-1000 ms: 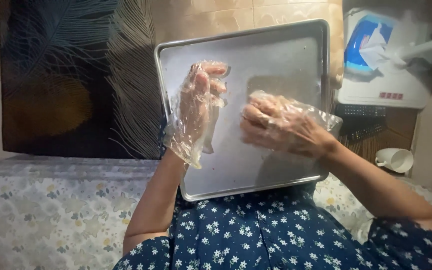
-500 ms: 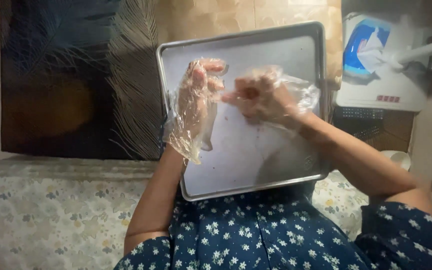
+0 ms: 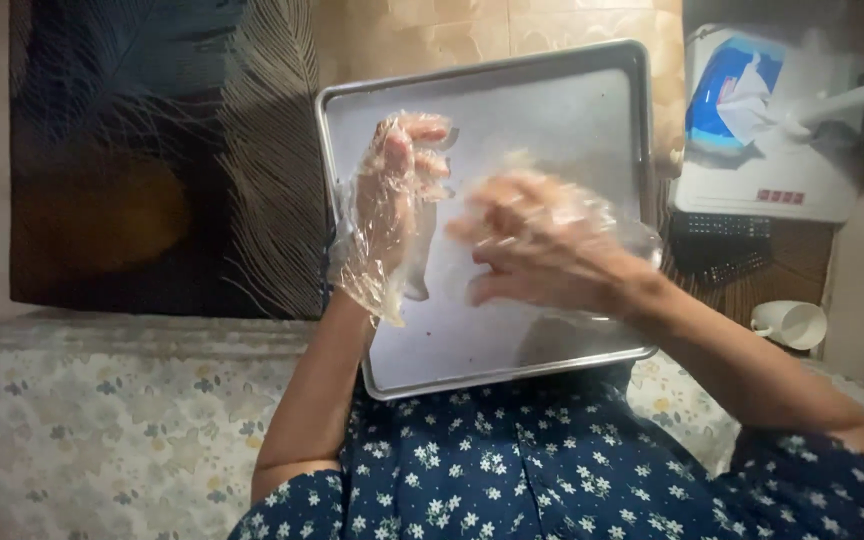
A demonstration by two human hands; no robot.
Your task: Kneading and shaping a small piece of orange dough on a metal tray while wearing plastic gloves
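A dark wall panel [image 3: 152,150] with a pale feather pattern fills the upper left of the frame, and below it a floral-print cover [image 3: 102,430] spreads across the lower left. The person's dark blue dress with small white flowers [image 3: 552,470] takes up the bottom middle. A bare metal baking tray [image 3: 552,110] lies in the centre, its near edge resting at the person's lap. Over the tray, both hands wear loose, clear plastic gloves. The left hand [image 3: 397,200], just left of centre, is raised with its fingers half curled and slightly apart; it grips nothing, and its crumpled glove [image 3: 367,270] hangs slack around the wrist. The right hand [image 3: 537,245], at the centre and blurred by motion, is spread open with fingers pointing toward the left hand, close beside it but not clearly touching; it holds nothing. In the upper right stands a white appliance [image 3: 762,160] with a blue and white packet [image 3: 727,95] on top. A small white cup [image 3: 790,323] lies on its side at the right edge.
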